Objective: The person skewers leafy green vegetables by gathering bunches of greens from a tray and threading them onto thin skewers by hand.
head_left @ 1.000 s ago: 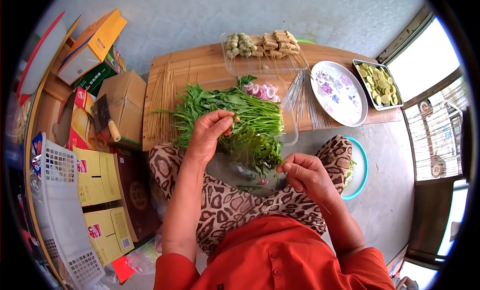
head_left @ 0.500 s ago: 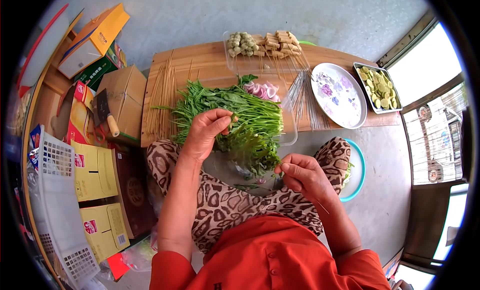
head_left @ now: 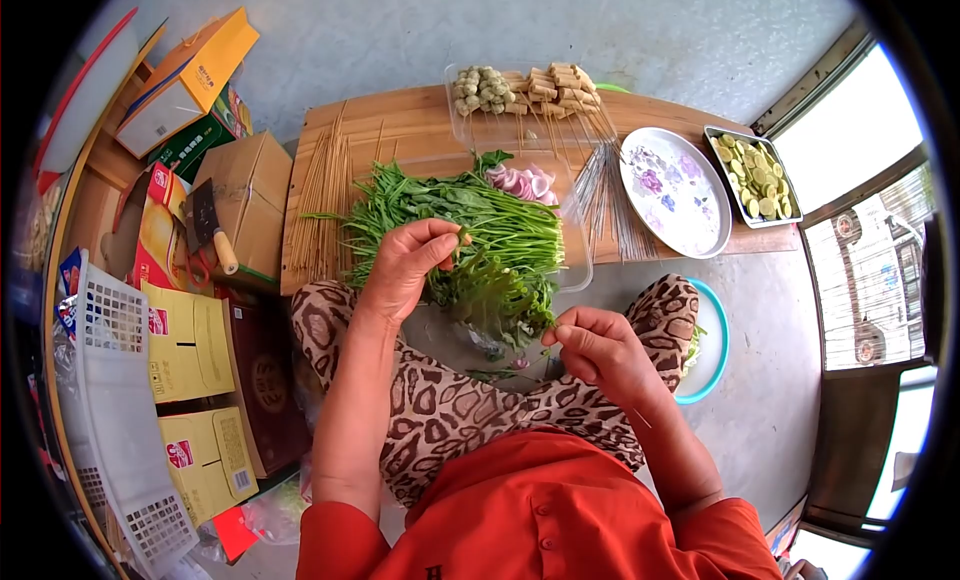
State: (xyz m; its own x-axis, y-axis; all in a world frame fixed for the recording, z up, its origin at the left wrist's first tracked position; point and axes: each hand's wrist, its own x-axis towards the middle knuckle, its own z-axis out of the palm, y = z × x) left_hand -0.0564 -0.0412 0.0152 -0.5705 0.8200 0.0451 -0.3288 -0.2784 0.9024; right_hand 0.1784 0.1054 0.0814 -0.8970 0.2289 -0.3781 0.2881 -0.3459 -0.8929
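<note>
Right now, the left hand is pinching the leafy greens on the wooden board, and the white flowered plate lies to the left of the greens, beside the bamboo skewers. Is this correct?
Not quite. The head view shows the white flowered plate to the right of the leafy greens, beyond the metal skewers. The left hand does pinch the greens on the wooden board; the bamboo skewers lie on their left.

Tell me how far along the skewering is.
Done: finished skewers lie in the clear tray at the board's far edge. In hand: the left hand pinches greens while the right hand holds a thin stick. Left: most of the greens, many bare sticks, and the sliced rounds in the tray.
</note>
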